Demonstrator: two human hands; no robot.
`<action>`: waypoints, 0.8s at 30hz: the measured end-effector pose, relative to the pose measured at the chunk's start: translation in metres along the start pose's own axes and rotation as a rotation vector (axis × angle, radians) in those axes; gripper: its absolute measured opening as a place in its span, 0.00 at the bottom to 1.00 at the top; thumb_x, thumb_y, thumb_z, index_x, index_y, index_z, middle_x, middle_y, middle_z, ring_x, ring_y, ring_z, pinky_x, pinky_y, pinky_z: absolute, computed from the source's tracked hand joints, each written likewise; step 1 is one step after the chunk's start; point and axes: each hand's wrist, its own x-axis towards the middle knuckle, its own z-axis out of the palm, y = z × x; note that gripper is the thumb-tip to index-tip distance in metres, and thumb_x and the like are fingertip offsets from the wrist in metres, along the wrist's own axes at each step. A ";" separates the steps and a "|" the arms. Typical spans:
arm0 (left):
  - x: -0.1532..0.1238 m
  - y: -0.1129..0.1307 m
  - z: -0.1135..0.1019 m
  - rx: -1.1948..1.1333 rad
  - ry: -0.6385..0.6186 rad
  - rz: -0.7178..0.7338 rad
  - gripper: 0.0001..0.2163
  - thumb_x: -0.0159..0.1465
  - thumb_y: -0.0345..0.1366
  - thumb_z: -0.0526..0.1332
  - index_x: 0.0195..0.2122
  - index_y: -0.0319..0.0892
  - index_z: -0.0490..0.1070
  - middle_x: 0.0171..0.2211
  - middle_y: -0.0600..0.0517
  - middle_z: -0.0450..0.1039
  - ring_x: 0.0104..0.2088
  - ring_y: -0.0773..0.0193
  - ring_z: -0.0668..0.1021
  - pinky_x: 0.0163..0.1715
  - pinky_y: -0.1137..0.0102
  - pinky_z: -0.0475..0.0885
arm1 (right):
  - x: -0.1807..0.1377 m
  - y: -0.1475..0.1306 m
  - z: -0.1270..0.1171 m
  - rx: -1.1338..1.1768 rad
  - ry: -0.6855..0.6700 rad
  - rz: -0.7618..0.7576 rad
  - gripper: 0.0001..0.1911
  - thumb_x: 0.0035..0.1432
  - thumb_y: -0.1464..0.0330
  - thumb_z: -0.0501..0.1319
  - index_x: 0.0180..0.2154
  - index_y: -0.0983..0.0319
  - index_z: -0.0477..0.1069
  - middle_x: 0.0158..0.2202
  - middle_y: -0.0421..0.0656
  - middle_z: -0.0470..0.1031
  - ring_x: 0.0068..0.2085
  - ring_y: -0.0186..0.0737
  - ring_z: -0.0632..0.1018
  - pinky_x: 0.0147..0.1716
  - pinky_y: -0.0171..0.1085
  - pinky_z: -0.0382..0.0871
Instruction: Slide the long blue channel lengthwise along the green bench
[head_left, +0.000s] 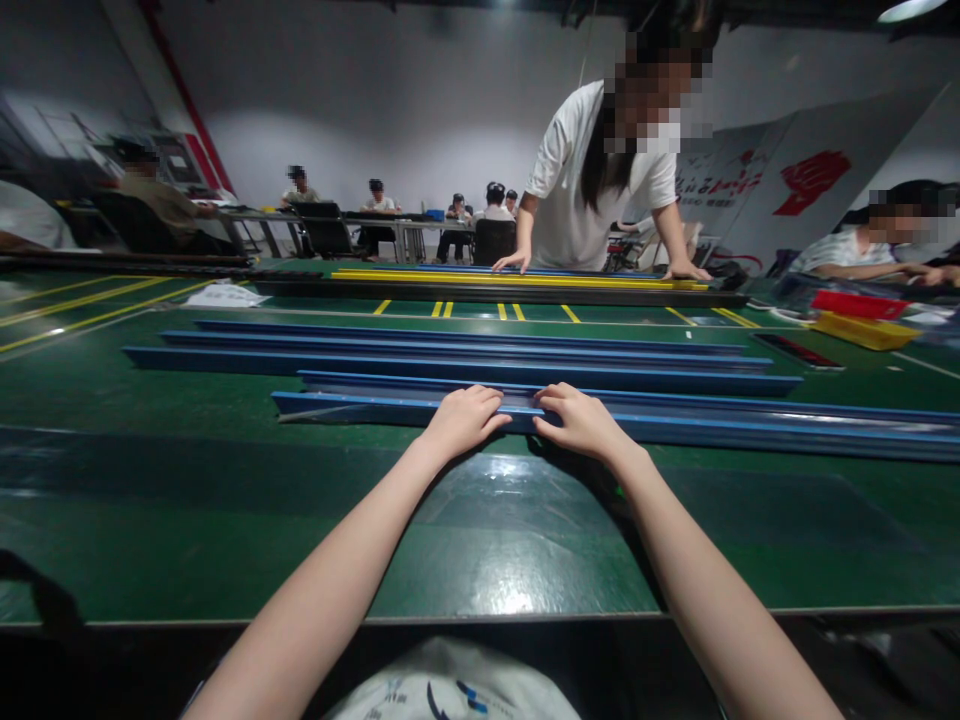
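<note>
Several long blue rails lie side by side across the green table (187, 480). My left hand (461, 418) and my right hand (577, 420) both rest on the nearest blue rail (345, 405), close together near its middle. On each hand the fingers are curled over the rail's upper edge, pressing on it. A second blue rail (675, 400) lies right behind it and touches it, partly under my fingertips. Further blue rails (375, 360) lie farther back, apart from my hands.
Across the table a person in a white shirt (592, 200) leans both hands on a yellow and black rail (487, 280). A red tray (855, 303) and a yellow tray (862, 330) sit at the right. A paper (225, 295) lies far left. People sit at tables in the background.
</note>
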 end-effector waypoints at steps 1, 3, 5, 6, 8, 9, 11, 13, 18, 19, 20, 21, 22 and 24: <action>0.000 0.000 0.000 0.000 -0.002 -0.001 0.14 0.64 0.43 0.51 0.41 0.39 0.69 0.46 0.49 0.71 0.46 0.61 0.72 0.44 0.68 0.68 | 0.000 0.000 0.000 0.002 -0.002 0.002 0.14 0.56 0.64 0.52 0.39 0.61 0.72 0.45 0.45 0.72 0.46 0.39 0.70 0.38 0.34 0.65; 0.000 0.000 0.000 0.001 -0.005 -0.002 0.14 0.64 0.43 0.51 0.41 0.39 0.69 0.46 0.49 0.71 0.46 0.61 0.72 0.43 0.68 0.68 | 0.000 0.002 0.000 0.013 -0.007 0.005 0.14 0.55 0.64 0.52 0.39 0.60 0.72 0.45 0.45 0.72 0.46 0.39 0.70 0.40 0.34 0.65; -0.001 -0.001 0.000 0.002 -0.004 -0.001 0.14 0.64 0.43 0.51 0.40 0.40 0.70 0.46 0.49 0.71 0.46 0.61 0.72 0.43 0.68 0.68 | -0.001 0.004 0.000 0.034 -0.010 0.003 0.14 0.55 0.64 0.53 0.40 0.60 0.72 0.46 0.45 0.72 0.47 0.39 0.70 0.42 0.35 0.65; -0.001 -0.001 0.000 0.004 -0.002 0.000 0.14 0.64 0.43 0.51 0.40 0.40 0.70 0.46 0.49 0.71 0.46 0.61 0.72 0.43 0.68 0.68 | -0.001 0.005 0.000 0.046 -0.011 0.000 0.15 0.55 0.64 0.53 0.41 0.60 0.72 0.47 0.45 0.71 0.48 0.39 0.70 0.43 0.35 0.65; -0.001 -0.001 0.001 0.007 0.003 0.003 0.14 0.64 0.43 0.51 0.40 0.40 0.70 0.46 0.49 0.71 0.46 0.61 0.72 0.43 0.68 0.68 | -0.001 0.007 0.000 0.066 -0.015 -0.006 0.15 0.54 0.65 0.53 0.42 0.60 0.72 0.48 0.45 0.71 0.49 0.40 0.70 0.45 0.36 0.64; -0.001 -0.001 0.001 0.008 0.004 0.004 0.14 0.64 0.43 0.51 0.41 0.40 0.70 0.46 0.49 0.72 0.46 0.61 0.72 0.43 0.69 0.68 | -0.001 0.008 0.000 0.072 -0.017 -0.009 0.16 0.54 0.65 0.53 0.42 0.60 0.72 0.48 0.45 0.71 0.49 0.40 0.70 0.46 0.36 0.64; 0.000 -0.002 0.002 0.009 0.005 0.007 0.14 0.64 0.43 0.51 0.41 0.39 0.70 0.46 0.49 0.72 0.46 0.62 0.72 0.43 0.69 0.69 | -0.001 0.010 0.000 0.075 -0.018 -0.014 0.16 0.53 0.65 0.53 0.42 0.60 0.72 0.48 0.44 0.72 0.49 0.40 0.70 0.46 0.36 0.64; 0.000 -0.001 0.002 0.009 0.004 0.007 0.14 0.64 0.43 0.51 0.41 0.39 0.70 0.45 0.49 0.72 0.46 0.62 0.72 0.43 0.68 0.69 | -0.002 0.010 0.000 0.072 -0.015 -0.014 0.16 0.53 0.65 0.53 0.42 0.60 0.72 0.48 0.44 0.71 0.49 0.40 0.70 0.47 0.36 0.64; 0.000 -0.001 0.002 0.007 0.000 0.000 0.14 0.64 0.44 0.51 0.41 0.40 0.70 0.46 0.49 0.72 0.46 0.62 0.72 0.43 0.69 0.68 | -0.002 0.010 0.002 0.061 -0.008 -0.018 0.15 0.54 0.64 0.53 0.41 0.60 0.73 0.48 0.44 0.71 0.49 0.40 0.70 0.46 0.36 0.65; 0.000 -0.001 0.002 0.007 0.000 0.000 0.14 0.64 0.44 0.51 0.41 0.40 0.70 0.46 0.49 0.72 0.46 0.62 0.72 0.43 0.69 0.68 | -0.001 0.010 0.002 0.057 -0.009 -0.018 0.16 0.55 0.63 0.52 0.41 0.60 0.73 0.48 0.44 0.71 0.49 0.40 0.70 0.46 0.35 0.65; 0.000 -0.001 0.002 0.008 0.000 0.000 0.14 0.64 0.44 0.51 0.41 0.40 0.69 0.46 0.49 0.71 0.46 0.62 0.72 0.43 0.69 0.68 | -0.001 0.010 0.002 0.052 -0.010 -0.017 0.16 0.55 0.63 0.52 0.40 0.60 0.73 0.48 0.45 0.71 0.49 0.39 0.70 0.45 0.35 0.65; 0.000 -0.001 0.002 0.009 -0.001 0.000 0.14 0.64 0.44 0.51 0.41 0.40 0.69 0.46 0.49 0.71 0.46 0.62 0.72 0.43 0.69 0.68 | -0.001 0.009 0.002 0.046 -0.012 -0.015 0.15 0.55 0.63 0.52 0.40 0.60 0.73 0.48 0.45 0.71 0.49 0.39 0.70 0.45 0.35 0.65; 0.000 -0.001 0.002 0.010 -0.002 0.000 0.15 0.64 0.44 0.51 0.41 0.40 0.69 0.46 0.49 0.71 0.46 0.62 0.72 0.43 0.69 0.68 | -0.001 0.009 0.003 0.039 -0.012 -0.014 0.15 0.55 0.63 0.52 0.40 0.60 0.73 0.47 0.45 0.71 0.49 0.39 0.70 0.44 0.35 0.65; 0.000 -0.001 0.001 0.012 -0.005 -0.002 0.15 0.64 0.44 0.51 0.41 0.40 0.69 0.46 0.49 0.71 0.46 0.62 0.72 0.43 0.69 0.68 | -0.001 0.008 0.003 0.028 -0.011 -0.015 0.15 0.56 0.63 0.52 0.40 0.61 0.73 0.47 0.45 0.71 0.48 0.39 0.70 0.43 0.35 0.65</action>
